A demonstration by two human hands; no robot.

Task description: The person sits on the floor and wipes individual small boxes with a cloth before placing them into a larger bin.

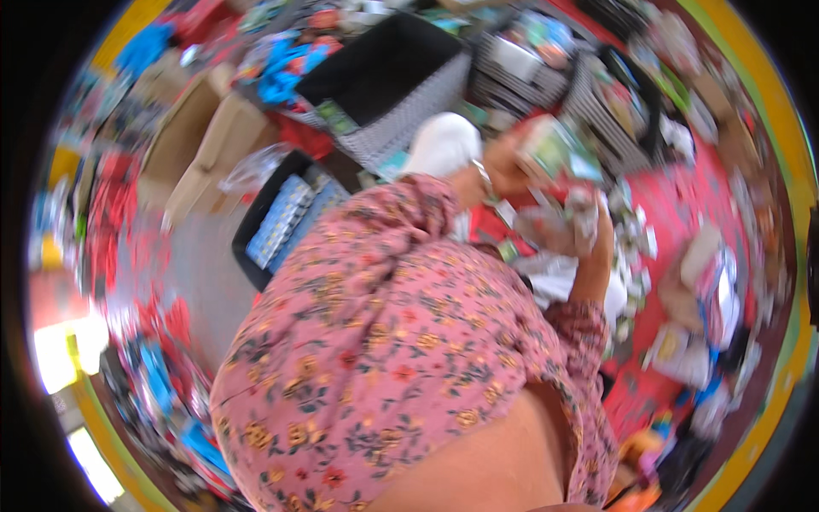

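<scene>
Now, the big black-lined basket (384, 75) stands up ahead; nearer in, the right hand (602, 246) pinches a crumpled clear bag (550, 229); just beyond, the left hand (509, 167) meets a green-and-white packet (553, 152), its grip too blurred to tell, and a loose pinch could let that thin plastic slip

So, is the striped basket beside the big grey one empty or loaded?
Loaded: the striped basket holds a white item and coloured packets.
</scene>
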